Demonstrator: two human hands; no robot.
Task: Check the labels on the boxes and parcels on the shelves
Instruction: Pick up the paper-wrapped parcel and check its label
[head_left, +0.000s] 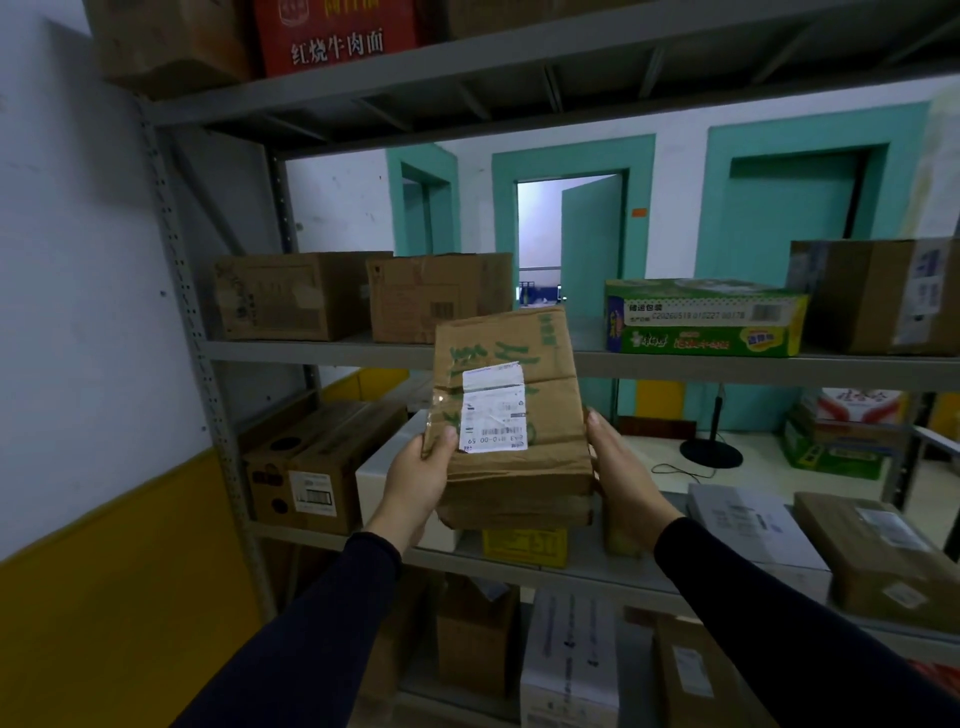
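A: Head view: parcel (511, 415) held up before the shelves (332, 353), label (493, 410) facing us.
B: Fingers?
A: Left hand (418, 475) pinches the corner; right hand (621, 475) presses flat.
B: Risk?
A: Crumpled cardboard may slip.

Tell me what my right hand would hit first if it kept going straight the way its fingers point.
Probably the grey shelf edge above. The right hand points up along the brown parcel side; depth is unclear, so it might pass in front.
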